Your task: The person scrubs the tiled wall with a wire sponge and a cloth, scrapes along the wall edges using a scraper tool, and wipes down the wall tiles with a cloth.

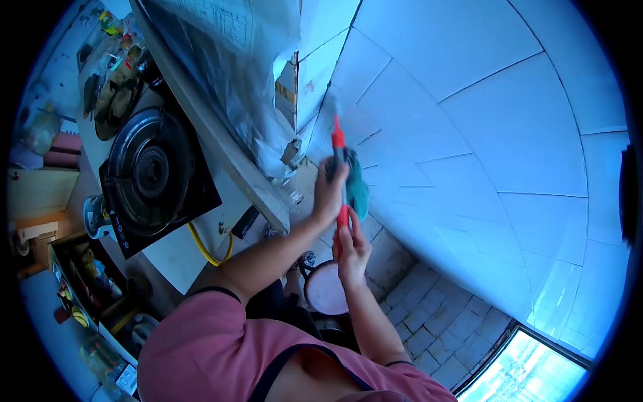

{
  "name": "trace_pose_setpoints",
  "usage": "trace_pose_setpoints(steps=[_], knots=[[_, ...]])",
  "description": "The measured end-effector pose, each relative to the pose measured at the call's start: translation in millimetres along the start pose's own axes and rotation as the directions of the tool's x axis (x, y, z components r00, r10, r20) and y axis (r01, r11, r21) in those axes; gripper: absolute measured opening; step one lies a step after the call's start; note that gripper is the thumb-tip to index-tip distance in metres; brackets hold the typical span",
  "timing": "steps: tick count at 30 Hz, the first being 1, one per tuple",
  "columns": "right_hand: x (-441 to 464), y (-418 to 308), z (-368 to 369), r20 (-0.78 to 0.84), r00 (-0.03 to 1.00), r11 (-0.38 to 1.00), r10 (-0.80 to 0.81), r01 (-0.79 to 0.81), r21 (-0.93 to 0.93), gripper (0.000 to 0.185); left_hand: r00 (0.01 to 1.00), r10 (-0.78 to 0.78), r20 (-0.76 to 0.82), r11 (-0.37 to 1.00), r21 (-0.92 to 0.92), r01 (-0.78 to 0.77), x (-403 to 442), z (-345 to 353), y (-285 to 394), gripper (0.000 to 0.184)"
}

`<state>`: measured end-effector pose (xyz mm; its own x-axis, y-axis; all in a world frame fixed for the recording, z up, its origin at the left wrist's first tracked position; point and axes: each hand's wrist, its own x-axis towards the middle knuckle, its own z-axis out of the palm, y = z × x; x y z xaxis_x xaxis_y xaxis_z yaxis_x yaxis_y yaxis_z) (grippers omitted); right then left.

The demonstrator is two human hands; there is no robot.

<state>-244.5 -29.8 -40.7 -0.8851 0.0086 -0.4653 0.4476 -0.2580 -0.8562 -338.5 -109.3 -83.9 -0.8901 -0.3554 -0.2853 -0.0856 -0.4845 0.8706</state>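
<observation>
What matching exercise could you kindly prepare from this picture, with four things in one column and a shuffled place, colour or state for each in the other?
Things:
1. Stick
2. Stove
3. Hose
4. Shirt

Descriptions:
A. Yellow, curving by the counter's edge
B. Pink, with dark edging
C. Partly red, held in the left hand and the right hand
D. Black, with a round burner area

Right pairs: 1-C, 2-D, 3-A, 4-B
</observation>
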Motion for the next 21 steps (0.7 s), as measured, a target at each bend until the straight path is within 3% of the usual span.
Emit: trace_pose_setpoints(steps=[6,7,9,10,14,17,21], knots=[[-25,3,1,-0.010,1.000,1.000,-0.003,0.003,0.018,0.043,0.997,-0.037,0.070,0.995,0.097,0.031,-14,-5,1,0.044],[-18,1,2,-0.013,1.000,1.000,0.002,-0.002,0.015,0.043,1.000,-0.018,0.008,1.000,0.024,0.018,-9,-1,2,0.043],[1,-7,11,0.025,0.997,0.998,0.069,-0.069,0.003,0.045,1.000,-0.007,0.010,0.998,0.059,0.007,12,-9,13,0.042],[4,5,7,0.051,0.999,0.999,0.015,-0.013,-0.040,0.045,0.999,-0.024,0.035,0.999,-0.020,0.025,13,-13,8,0.039],[-26,10,0,-0.040,0.999,1.000,0.004,-0.004,0.002,0.042,0.997,-0.011,0.074,0.998,0.069,0.006,-14,-5,-3,0.036],[-6,-5,15,0.004,1.000,0.999,0.026,-0.026,-0.023,0.043,0.999,-0.039,0.028,0.999,-0.014,0.040,4,-6,29,0.040],[-23,6,12,-0.026,1.000,1.000,-0.015,0.015,0.005,0.043,0.999,-0.001,0.048,0.990,0.141,-0.006,-8,-8,16,0.035]])
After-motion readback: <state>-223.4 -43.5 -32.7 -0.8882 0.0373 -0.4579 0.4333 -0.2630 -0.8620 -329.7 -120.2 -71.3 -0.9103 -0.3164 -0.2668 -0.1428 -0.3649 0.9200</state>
